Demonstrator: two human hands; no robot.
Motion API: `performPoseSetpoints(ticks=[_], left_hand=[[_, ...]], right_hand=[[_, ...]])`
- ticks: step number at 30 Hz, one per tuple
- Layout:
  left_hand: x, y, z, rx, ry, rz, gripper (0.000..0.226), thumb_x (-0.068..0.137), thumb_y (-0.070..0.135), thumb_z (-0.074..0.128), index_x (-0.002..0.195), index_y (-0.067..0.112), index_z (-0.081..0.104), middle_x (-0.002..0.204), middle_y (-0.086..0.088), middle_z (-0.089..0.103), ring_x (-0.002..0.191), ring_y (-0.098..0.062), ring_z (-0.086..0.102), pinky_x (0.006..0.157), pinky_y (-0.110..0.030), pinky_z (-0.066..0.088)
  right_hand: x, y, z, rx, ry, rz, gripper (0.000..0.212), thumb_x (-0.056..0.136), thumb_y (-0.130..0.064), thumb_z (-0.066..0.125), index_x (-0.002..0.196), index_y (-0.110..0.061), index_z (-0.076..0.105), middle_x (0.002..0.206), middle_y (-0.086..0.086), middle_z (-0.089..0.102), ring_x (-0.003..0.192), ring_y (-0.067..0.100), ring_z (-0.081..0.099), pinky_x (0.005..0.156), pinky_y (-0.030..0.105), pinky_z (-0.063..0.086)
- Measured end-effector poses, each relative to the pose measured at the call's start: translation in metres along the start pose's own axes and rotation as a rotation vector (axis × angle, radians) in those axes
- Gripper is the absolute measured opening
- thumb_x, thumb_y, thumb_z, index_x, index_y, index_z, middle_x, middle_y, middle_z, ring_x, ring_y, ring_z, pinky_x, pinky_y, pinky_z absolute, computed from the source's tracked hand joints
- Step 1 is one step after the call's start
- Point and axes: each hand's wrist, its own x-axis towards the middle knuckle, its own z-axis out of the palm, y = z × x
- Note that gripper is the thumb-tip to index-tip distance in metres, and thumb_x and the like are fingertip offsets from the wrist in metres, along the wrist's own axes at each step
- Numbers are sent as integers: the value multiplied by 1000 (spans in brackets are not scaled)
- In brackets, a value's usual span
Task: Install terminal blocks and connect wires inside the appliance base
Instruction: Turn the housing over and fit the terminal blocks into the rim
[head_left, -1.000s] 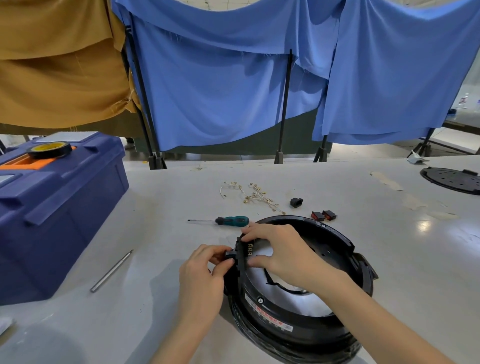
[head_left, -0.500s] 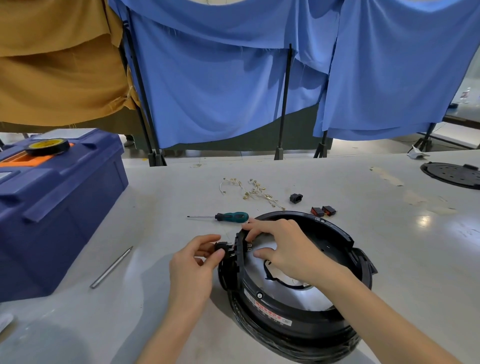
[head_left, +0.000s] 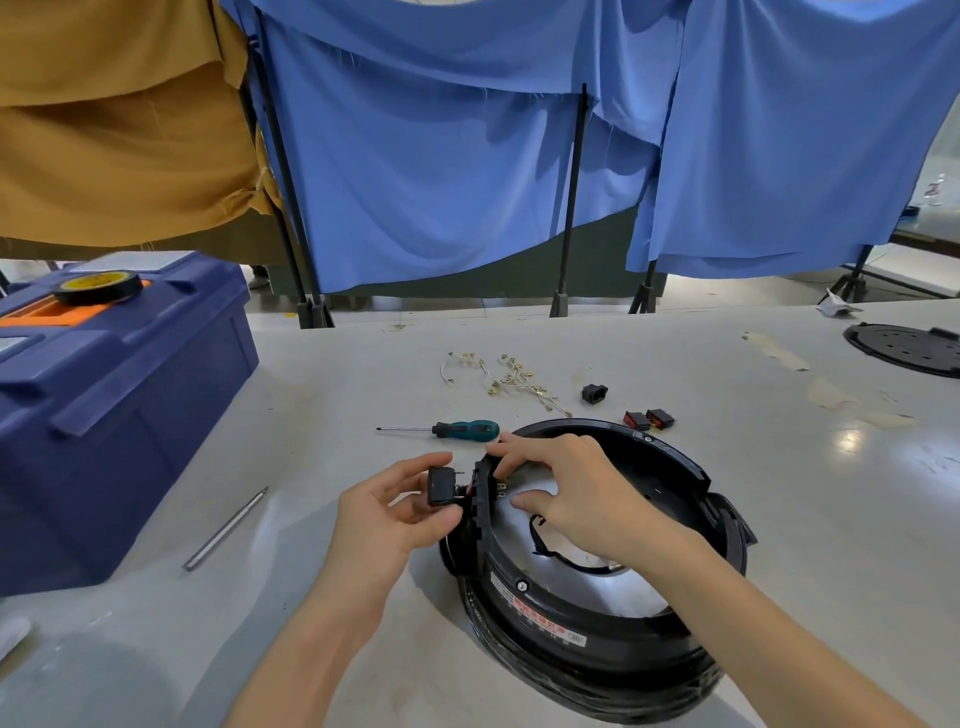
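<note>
Base (head_left: 597, 631) sits on the table (head_left: 363, 649), near-right of centre, tipped with its open side toward the camera. It is a black round shell with a glossy wrapped underside. A white label with a red strip and a small bolt head sit on the near wall, and the inside is pale and shiny with a black curved strap across it. A handle lug sticks out on the right side. A flat black panel stands at the left rim with small brass terminals on its inner face.

Left hand (head_left: 384, 519) pinches a block (head_left: 440, 486) between thumb and fingers, just left of that panel and outside the base. The block is a small black box with thin metal pins pointing toward the panel, and a bit of red shows between them. Cannot tell if block and panel touch.

Right hand (head_left: 576, 493) grips the base rim at the panel, fingers curled over the top, thumb inside.

Metal rod (head_left: 226, 530) lies left of the hands, with a blue toolbox (head_left: 119, 415) beyond it and a tape roll (head_left: 97, 286) on its lid.

Screwdriver (head_left: 457, 430) with a teal handle lies just behind the hands. Further back are loose wires (head_left: 509, 379), a black connector (head_left: 594, 393) and two red switches (head_left: 649, 418).

Black disc (head_left: 904, 349) is at the far right edge. Blue curtains (head_left: 441, 156) and tan cloth (head_left: 119, 130) hang behind.
</note>
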Motion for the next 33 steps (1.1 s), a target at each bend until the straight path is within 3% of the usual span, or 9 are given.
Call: performPoseSetpoints(ticks=[6, 10, 13, 15, 18, 22, 25, 28, 33], left_hand=[[2, -1, 0, 132, 36, 29, 19, 81, 5, 72, 94, 18, 75, 75, -6, 69, 55, -14, 63, 50, -18, 46], [3, -5, 3, 283, 56, 66, 20, 82, 19, 73, 102, 17, 74, 90, 0, 64, 69, -6, 67, 58, -12, 46], [2, -5, 4, 387, 52, 130, 16, 85, 24, 70, 100, 23, 73, 85, 1, 70, 70, -3, 67, 63, -11, 47], [1, -4, 5, 425, 96, 203, 5, 85, 23, 70, 83, 26, 72, 74, 5, 72, 61, -3, 64, 60, -10, 46], [0, -7, 5, 497, 138, 271, 18, 85, 19, 71, 70, 28, 66, 67, 10, 69, 55, -5, 58, 58, -15, 45], [1, -11, 6, 683, 127, 372, 16, 86, 14, 69, 75, 25, 66, 73, 8, 66, 64, -10, 58, 65, -28, 47], [2, -12, 6, 807, 113, 452, 7, 87, 13, 67, 82, 17, 68, 75, 12, 61, 63, -7, 55, 64, -17, 40], [2, -11, 4, 840, 86, 467, 6, 88, 8, 66, 85, 13, 70, 75, 16, 58, 62, -2, 53, 63, -16, 39], [0, -10, 2, 895, 33, 484, 22, 84, -12, 59, 92, 6, 69, 75, 17, 52, 71, 9, 56, 67, -4, 38]], right_hand=[[0, -1, 0, -3, -4, 3, 28, 84, 0, 69, 107, -15, 69, 136, -6, 59, 138, 2, 38, 117, 31, 27], [-1, -1, -1, 2, -2, 0, 27, 84, 0, 68, 107, -14, 70, 136, -5, 59, 138, 1, 37, 117, 30, 27], [0, 0, 0, 3, 4, -3, 27, 84, -1, 68, 107, -14, 70, 136, -5, 60, 138, 2, 38, 117, 29, 27], [0, 0, 0, 4, 3, 1, 27, 83, -2, 70, 107, -14, 70, 135, -5, 60, 138, 2, 38, 117, 32, 27], [0, 0, 0, 4, 1, -1, 29, 81, -3, 72, 107, -14, 70, 134, -6, 61, 137, 1, 38, 118, 34, 27], [0, 0, 1, 14, 0, -3, 30, 78, -5, 74, 106, -17, 71, 134, -5, 61, 136, -1, 39, 117, 34, 28], [0, 1, 1, 20, 2, 4, 30, 78, -6, 75, 105, -18, 71, 134, -6, 61, 137, 0, 39, 117, 37, 28], [0, 1, 1, 20, -3, 9, 30, 77, -6, 74, 105, -19, 71, 135, -6, 60, 136, 0, 39, 117, 37, 29], [-1, 3, 2, 28, -5, 15, 28, 78, -6, 73, 104, -17, 70, 134, -8, 60, 137, 1, 39, 116, 40, 30]])
